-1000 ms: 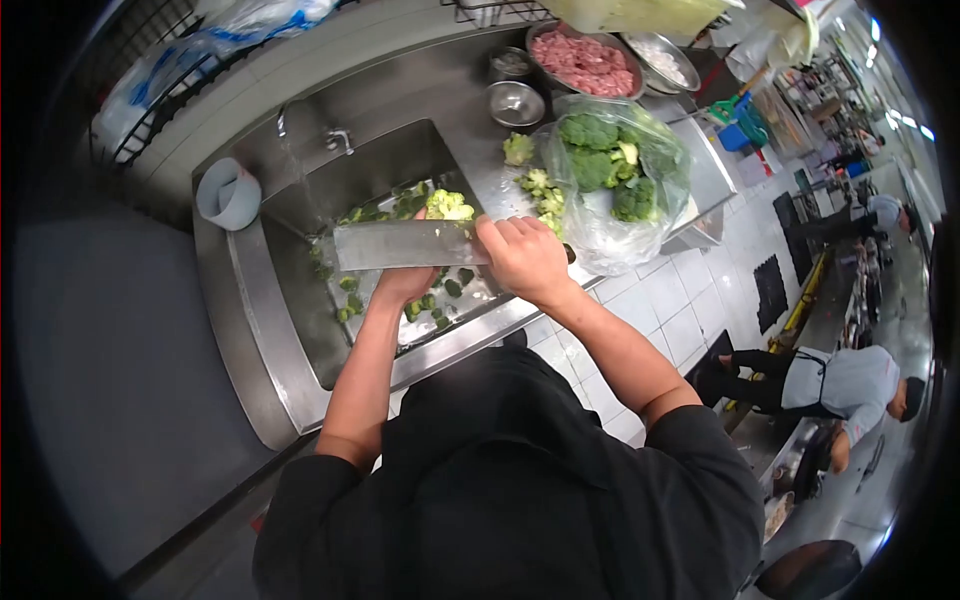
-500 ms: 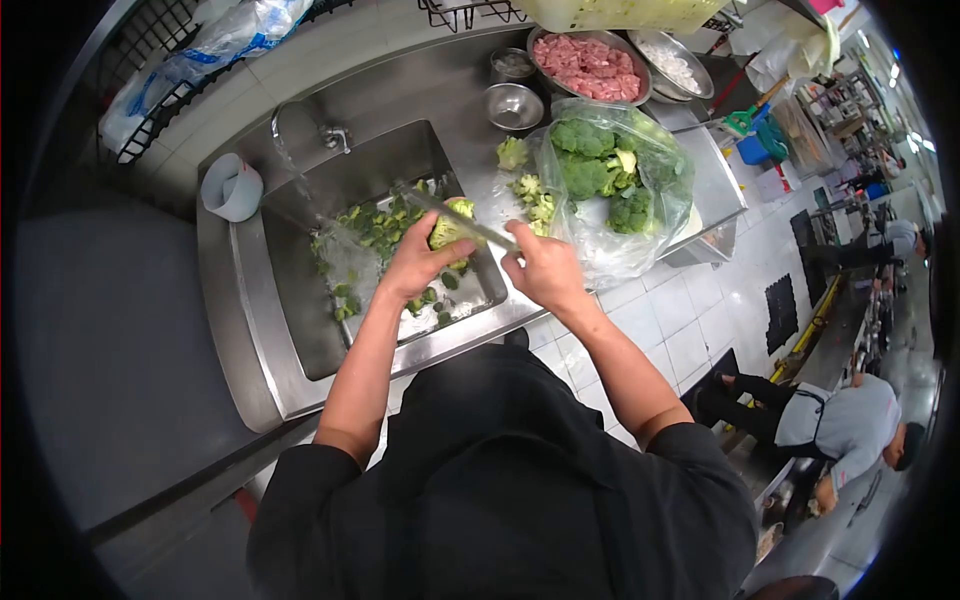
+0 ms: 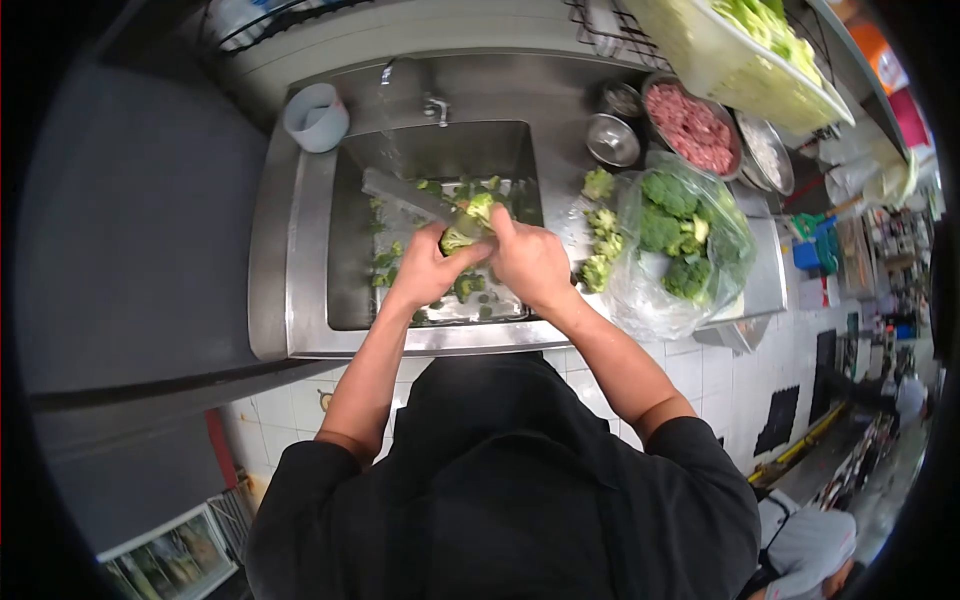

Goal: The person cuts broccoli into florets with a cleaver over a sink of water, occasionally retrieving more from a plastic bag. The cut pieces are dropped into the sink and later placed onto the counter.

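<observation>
My left hand (image 3: 428, 268) is closed around a piece of broccoli (image 3: 459, 240) above the sink (image 3: 352, 280). In my right hand (image 3: 533, 262) is a knife (image 3: 400, 195), its handle hidden in the fist and its blurred blade pointing left across the broccoli. A second green piece (image 3: 481, 207) shows by my right thumb, against the blade. Below, cut broccoli florets (image 3: 468, 286) lie in the sink's water. Several trimmed broccoli pieces (image 3: 603, 240) rest on the counter to the right, beside a clear plastic bag (image 3: 650, 305) with broccoli heads (image 3: 672, 225).
Water runs from the faucet (image 3: 436, 108). A white container (image 3: 317, 118) stands at the sink's back left corner. Behind the bag are a small metal bowl (image 3: 612, 140) and a bowl of raw meat (image 3: 690, 130). A co-worker (image 3: 812, 545) is at lower right.
My view has turned, shifting the sink rightward. My right hand has moved in close to my left, and the blade now reaches farther left past the broccoli.
</observation>
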A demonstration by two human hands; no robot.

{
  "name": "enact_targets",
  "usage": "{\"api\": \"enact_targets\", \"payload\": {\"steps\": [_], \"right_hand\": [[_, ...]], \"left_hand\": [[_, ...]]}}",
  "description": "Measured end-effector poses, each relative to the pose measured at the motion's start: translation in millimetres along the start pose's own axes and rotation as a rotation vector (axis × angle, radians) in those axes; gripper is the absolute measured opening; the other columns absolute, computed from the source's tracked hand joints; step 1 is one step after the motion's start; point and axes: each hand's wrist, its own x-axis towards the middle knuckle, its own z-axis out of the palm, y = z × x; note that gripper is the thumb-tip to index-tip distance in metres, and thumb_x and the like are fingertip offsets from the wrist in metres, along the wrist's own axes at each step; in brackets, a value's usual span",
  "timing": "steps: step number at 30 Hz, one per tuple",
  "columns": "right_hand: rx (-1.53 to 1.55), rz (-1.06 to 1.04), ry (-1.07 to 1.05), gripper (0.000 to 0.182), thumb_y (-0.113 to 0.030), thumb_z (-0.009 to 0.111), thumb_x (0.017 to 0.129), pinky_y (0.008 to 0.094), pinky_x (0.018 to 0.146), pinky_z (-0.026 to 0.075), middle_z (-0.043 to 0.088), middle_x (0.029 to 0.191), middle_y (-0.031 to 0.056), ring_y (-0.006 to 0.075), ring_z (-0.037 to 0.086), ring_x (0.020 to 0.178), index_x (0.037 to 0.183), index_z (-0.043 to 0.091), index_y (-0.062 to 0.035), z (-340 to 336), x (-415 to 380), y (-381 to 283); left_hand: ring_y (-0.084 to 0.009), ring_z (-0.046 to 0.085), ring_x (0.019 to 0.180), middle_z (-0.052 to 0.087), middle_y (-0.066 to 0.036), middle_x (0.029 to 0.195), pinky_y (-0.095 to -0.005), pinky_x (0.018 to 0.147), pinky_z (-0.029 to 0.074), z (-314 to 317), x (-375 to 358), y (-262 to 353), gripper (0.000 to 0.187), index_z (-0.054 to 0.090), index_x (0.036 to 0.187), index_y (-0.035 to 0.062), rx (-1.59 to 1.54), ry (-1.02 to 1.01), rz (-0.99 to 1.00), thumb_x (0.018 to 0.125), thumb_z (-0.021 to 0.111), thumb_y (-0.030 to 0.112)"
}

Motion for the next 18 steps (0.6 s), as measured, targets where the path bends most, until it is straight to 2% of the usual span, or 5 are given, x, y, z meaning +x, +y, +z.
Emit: {"api": "enact_targets", "payload": {"steps": [3, 4, 9, 12, 18], "right_hand": [[0.172, 0.12, -0.096, 0.04, -0.011, 0.064, 0.085, 0.0534, 0.064, 0.054, 0.069, 0.075, 0.0204, 0.0431, 0.069, 0.07, 0.124, 0.054, -0.0079, 6, 20, -5], [0.263, 0.205, -0.124, 0.043, -0.011, 0.063, 0.086, 0.0564, 0.065, 0.054, 0.07, 0.078, 0.0231, 0.0466, 0.068, 0.073, 0.128, 0.055, -0.0111, 9, 25, -7], [0.13, 0.303, -0.216, 0.048, -0.013, 0.064, 0.086, 0.0538, 0.071, 0.056, 0.071, 0.079, 0.024, 0.0458, 0.07, 0.075, 0.132, 0.054, -0.0017, 25, 51, -13], [0.303, 0.213, -0.107, 0.047, -0.014, 0.062, 0.086, 0.0551, 0.069, 0.057, 0.069, 0.072, 0.0266, 0.046, 0.07, 0.069, 0.13, 0.055, 0.0008, 27, 41, -38], [0.285, 0.032, 0.027, 0.051, -0.012, 0.069, 0.084, 0.0481, 0.059, 0.056, 0.068, 0.07, 0.0192, 0.0397, 0.07, 0.063, 0.133, 0.054, -0.0054, 24, 40, -82]], "left_hand": [[-0.0105, 0.064, 0.098, 0.071, -0.006, 0.107, -0.0287, 0.086, 0.052, -23, -8, -5, 0.056, 0.059, 0.136, -0.0009, -0.05, 0.011, -0.1, 0.089, 0.082, 0.02], [-0.0103, 0.063, 0.102, 0.07, -0.005, 0.113, -0.0285, 0.089, 0.052, -30, -12, -7, 0.058, 0.056, 0.14, 0.0, -0.216, 0.035, -0.098, 0.09, 0.081, 0.018], [-0.0126, 0.061, 0.115, 0.064, -0.006, 0.127, -0.0291, 0.099, 0.05, -60, -23, -22, 0.064, 0.047, 0.149, 0.0025, -0.527, 0.138, -0.036, 0.093, 0.077, 0.009], [-0.0131, 0.061, 0.117, 0.064, -0.007, 0.129, -0.0291, 0.1, 0.05, -61, -22, -24, 0.064, 0.046, 0.149, 0.0024, -0.496, 0.238, 0.066, 0.093, 0.076, 0.005], [-0.0141, 0.062, 0.116, 0.063, -0.009, 0.131, -0.0294, 0.102, 0.05, -47, -17, -4, 0.063, 0.045, 0.149, -0.0007, -0.397, 0.371, 0.149, 0.092, 0.071, -0.004]]}}
